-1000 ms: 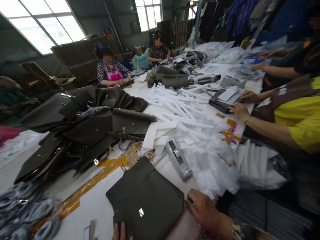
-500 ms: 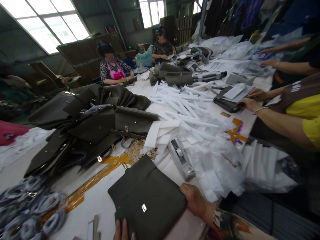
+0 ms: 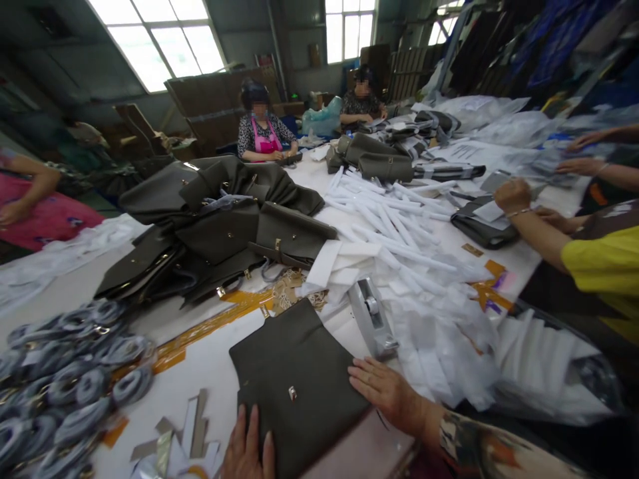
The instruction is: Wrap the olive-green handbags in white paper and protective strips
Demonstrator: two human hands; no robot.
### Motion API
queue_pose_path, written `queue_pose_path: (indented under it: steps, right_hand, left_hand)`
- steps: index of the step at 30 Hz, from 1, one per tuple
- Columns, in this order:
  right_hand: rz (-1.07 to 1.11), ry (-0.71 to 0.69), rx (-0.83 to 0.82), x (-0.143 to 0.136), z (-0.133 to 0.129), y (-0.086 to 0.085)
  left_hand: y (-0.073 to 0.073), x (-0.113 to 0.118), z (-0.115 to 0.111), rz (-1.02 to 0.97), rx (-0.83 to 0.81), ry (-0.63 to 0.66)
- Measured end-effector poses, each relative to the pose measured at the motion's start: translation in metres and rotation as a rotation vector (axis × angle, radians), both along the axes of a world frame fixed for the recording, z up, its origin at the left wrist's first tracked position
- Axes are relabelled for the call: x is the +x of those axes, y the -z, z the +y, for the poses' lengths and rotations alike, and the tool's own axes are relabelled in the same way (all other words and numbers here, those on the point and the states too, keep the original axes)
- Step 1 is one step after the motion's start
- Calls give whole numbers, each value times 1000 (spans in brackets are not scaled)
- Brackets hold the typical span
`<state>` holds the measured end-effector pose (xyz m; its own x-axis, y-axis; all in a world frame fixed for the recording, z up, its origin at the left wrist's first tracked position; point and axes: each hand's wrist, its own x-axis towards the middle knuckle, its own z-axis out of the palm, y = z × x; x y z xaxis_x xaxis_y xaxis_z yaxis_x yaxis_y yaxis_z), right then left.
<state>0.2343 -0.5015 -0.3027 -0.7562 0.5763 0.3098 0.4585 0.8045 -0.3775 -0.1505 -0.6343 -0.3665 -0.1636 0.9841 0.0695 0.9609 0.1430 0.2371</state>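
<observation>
A dark olive handbag (image 3: pixel 304 372) lies flat on the table before me, its small metal clasp (image 3: pixel 292 394) facing up. My left hand (image 3: pixel 249 446) rests on the bag's lower left edge with its fingers apart. On the right edge lies my right hand (image 3: pixel 389 392), fingers stretched out over the bag's side. Just beyond the bag stands a grey tape dispenser (image 3: pixel 372 319). Left of it, a bunch of tan tags with strings (image 3: pixel 292 289) lies near the bag's top.
Dark bags (image 3: pixel 210 233) are heaped at the left, wrapped straps (image 3: pixel 64 386) nearer. White foam tubes (image 3: pixel 384 213) and plastic bags (image 3: pixel 444 332) cover the middle and right. A co-worker in yellow sleeves (image 3: pixel 599 259) handles another bag (image 3: pixel 482 223) at the right. Grey strips (image 3: pixel 192 426) lie left.
My view has swung left. My right hand's fingers have straightened out along the bag's edge, and more of my left hand shows. The yellow-sleeved co-worker's hand has lifted from their bag.
</observation>
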Motion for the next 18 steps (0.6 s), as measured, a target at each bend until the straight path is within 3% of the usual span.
queue_pose_path:
  steps: [3,7,9,11,14,16,18]
  right_hand:
    - [15,44,-67,3,-6,-2]
    - [-63,9,-377,-5,-2,-38]
    - [-58,99,-460,-22,6,-44]
    - [-78,280,-437,-44,11,-32]
    - [-178,508,-272,-69,9,9]
    - [-213,537,-165,-73,7,31]
    - [-238,551,-132,-72,9,42]
  left_hand:
    - [-11,6,1,0,6,10]
    - [-20,12,1,-7,-2,-37]
    - [-24,16,0,-10,-10,-81]
    - [-28,21,-1,14,-9,-134]
    - [-35,29,-4,80,0,-194]
    - [-39,34,-4,125,-12,-223]
    - [-43,36,-1,162,-38,-260]
